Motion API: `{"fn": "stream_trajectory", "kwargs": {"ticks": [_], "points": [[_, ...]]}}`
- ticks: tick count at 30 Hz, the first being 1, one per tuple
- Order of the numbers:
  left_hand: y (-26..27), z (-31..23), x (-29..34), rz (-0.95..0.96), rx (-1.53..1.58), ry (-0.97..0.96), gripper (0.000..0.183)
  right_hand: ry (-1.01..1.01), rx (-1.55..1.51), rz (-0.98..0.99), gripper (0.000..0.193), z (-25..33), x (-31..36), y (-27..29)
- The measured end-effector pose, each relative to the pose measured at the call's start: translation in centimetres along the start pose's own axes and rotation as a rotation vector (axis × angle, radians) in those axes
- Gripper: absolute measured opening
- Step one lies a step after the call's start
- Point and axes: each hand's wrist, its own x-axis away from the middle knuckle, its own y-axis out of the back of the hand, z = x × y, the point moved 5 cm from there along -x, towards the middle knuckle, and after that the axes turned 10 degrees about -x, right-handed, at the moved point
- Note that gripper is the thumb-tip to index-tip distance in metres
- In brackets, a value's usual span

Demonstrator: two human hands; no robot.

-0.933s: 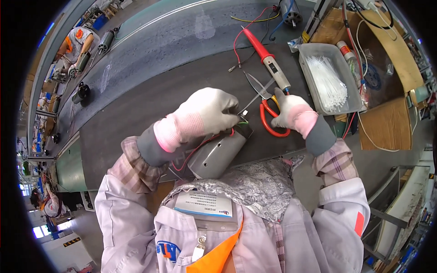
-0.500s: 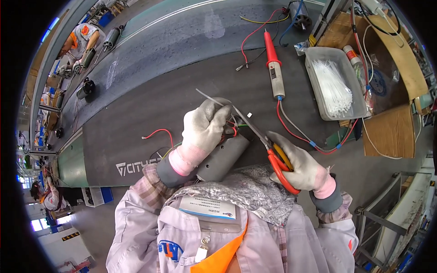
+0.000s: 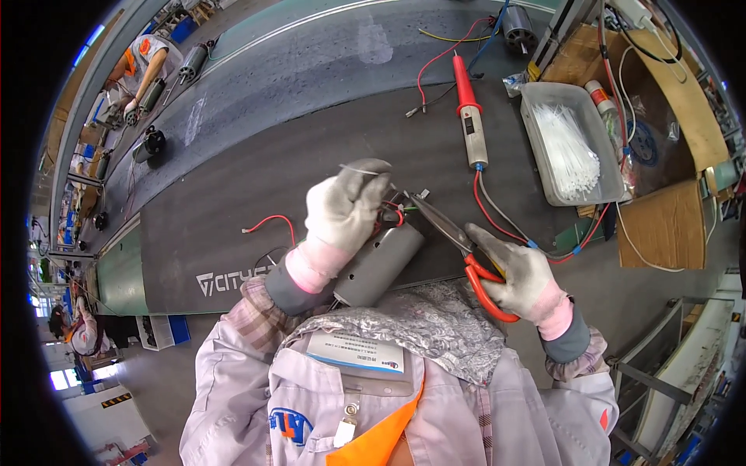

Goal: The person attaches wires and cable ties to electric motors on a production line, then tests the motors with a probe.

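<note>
A grey cylindrical motor (image 3: 381,268) lies on the black mat in front of me, with red, green and other wires bunched at its far end. Over its left side, my gloved left hand (image 3: 342,213) is closed, pinching a thin white cable tie piece (image 3: 365,169) at the fingertips. My gloved right hand (image 3: 517,276) grips a pair of scissors (image 3: 483,286) by the red-orange handles. Their grey blades point up and left toward the wire bunch. Whether the blade tips touch anything is unclear.
Beyond my right hand, a clear plastic bin (image 3: 575,186) holds white cable ties beside an open cardboard box (image 3: 660,225). A red-tipped probe (image 3: 469,124) with cables lies on the mat. More motors (image 3: 519,35) rest on the belt. A co-worker (image 3: 144,62) works at far left.
The cable tie end has shifted slightly and now lies across my left fingertips. The scissors have moved a little down and right, away from my left fingers.
</note>
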Motion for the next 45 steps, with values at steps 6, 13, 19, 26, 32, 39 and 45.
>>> {"fn": "stream_trajectory", "kwargs": {"ticks": [6,13,19,26,32,39,45], "points": [[10.1,3.2,1.5,0.498,-0.774,0.023,0.018,-0.096,0.283,-0.281,0.061,-3.7,-4.5,-0.2],[7.8,2.4,7.1,0.744,-0.473,-0.026,0.09,-0.106,0.437,-0.186,0.045,0.1,-7.0,-1.2],[3.8,6.5,8.8,0.753,-0.198,0.011,0.101,-0.475,-0.429,0.53,0.048,-1.7,-6.2,-6.7],[1.3,7.9,-0.3,0.366,-0.144,0.32,0.088,-0.152,-0.75,0.036,0.041,-2.4,-17.5,-4.6],[-1.3,18.7,-15.0,-0.035,0.053,0.427,0.039,0.103,-0.755,-0.117,0.062,1.6,-20.9,-1.7],[2.1,14.1,-8.9,0.232,0.361,0.701,0.023,0.015,-0.687,-0.728,0.065,-3.3,-17.1,7.3],[3.1,12.2,-1.3,0.339,0.76,0.844,0.024,-0.081,-0.63,-0.371,0.041,-0.2,-21.1,7.8]]}}
